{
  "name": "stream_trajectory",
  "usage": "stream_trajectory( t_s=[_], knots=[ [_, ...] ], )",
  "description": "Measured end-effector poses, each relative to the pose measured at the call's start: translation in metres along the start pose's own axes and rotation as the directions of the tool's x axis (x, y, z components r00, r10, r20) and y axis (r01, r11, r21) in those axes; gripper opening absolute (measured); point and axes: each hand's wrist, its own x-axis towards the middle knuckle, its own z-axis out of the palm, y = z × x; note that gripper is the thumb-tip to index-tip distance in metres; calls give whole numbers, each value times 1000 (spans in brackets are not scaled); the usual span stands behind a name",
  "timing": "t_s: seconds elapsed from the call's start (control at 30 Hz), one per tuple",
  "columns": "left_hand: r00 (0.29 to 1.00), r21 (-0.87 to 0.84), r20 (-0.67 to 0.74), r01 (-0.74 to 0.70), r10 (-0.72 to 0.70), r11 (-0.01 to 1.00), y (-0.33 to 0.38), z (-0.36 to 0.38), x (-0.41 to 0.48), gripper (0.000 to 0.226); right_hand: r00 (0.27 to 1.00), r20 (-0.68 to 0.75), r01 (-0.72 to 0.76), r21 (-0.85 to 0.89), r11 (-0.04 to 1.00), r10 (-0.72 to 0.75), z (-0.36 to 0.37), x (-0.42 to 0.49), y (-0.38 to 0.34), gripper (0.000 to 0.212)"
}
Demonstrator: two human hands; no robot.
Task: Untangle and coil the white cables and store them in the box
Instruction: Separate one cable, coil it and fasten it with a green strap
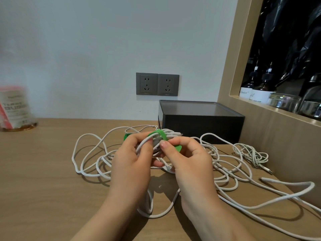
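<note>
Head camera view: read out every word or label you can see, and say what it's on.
"Master": white label of the left dark bottle.
"SOAP": seemingly ends a small line on the next bottle; the rest is too small.
Red and white container, far left: print too blurred to read.

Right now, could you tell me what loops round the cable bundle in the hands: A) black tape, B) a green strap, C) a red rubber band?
B: a green strap loops over the white cable bundle that the left hand and right hand grip.
</note>
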Motion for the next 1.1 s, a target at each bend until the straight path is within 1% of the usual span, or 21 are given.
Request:
stream_trajectory(
  t_s=[0.1,0.17,0.2,0.33,0.37,0.43,0.47,0.53,0.6,0.7,0.77,0.8,0.83,0.87,0.9,0.93,0.97,1.03,1.1],
  knots=[
    [987,-181,12,161,-162,970,-2,-1,5,19,1000,13,16,33,999,-17,-2,1,1,17],
    [973,-254,27,227,-228,940,-4,-1,7,20,1000,12,-6,66,998,5,-2,1,2,14],
    [969,-280,35,245,-245,928,-5,-1,8,20,1000,3,-18,60,998,18,-2,2,4,13],
    [959,-330,66,281,-275,901,-5,0,8,21,995,-37,-96,24,995,96,-2,6,10,23],
    [954,-340,85,300,-288,891,-5,0,8,21,994,-24,-111,20,994,111,-3,6,10,20],
    [935,-378,146,355,-323,855,-3,-1,8,23,995,20,-101,-18,995,101,-4,6,10,7],
    [921,-396,182,389,-344,832,-2,-2,8,24,996,34,-79,-52,996,81,-5,7,10,8],
    [887,-408,245,460,-390,789,1,-3,7,26,998,46,-37,-121,992,42,-7,8,12,13],
    [854,-375,294,516,-429,770,3,-3,7,28,999,48,7,-183,983,2,-8,9,13,14],
    [836,-227,314,525,-449,820,2,-2,6,31,999,38,5,-249,969,4,-10,10,13,16],
    [862,-81,291,454,-414,888,0,-2,4,29,999,25,-31,-249,968,39,-12,11,13,18],
    [891,37,268,371,-367,928,-3,-2,3,26,998,16,-47,-249,967,53,-12,11,13,19],
    [927,182,243,245,-284,952,-5,-3,1,20,998,6,-59,-265,963,63,-13,12,13,21],
    [957,311,233,94,-172,946,-6,-3,0,14,998,-5,-65,-292,954,66,-13,13,14,21],
    [967,415,244,-39,-69,909,-6,-3,-2,14,997,-15,-71,-317,946,70,-13,13,14,21],
    [964,487,267,-140,6,862,-5,-3,-3,20,997,-22,-74,-332,940,71,-14,14,15,21],
    [954,535,293,-212,56,818,-6,-3,-2,26,997,-28,-76,-343,936,71,-14,15,15,22],
    [939,616,329,-295,101,730,-10,-3,-1,40,998,-29,-61,-379,923,54,-15,15,16,23],
    [943,671,298,-320,152,669,-16,-4,0,61,999,-22,-31,-418,908,24,-15,15,17,25]
  ],
)
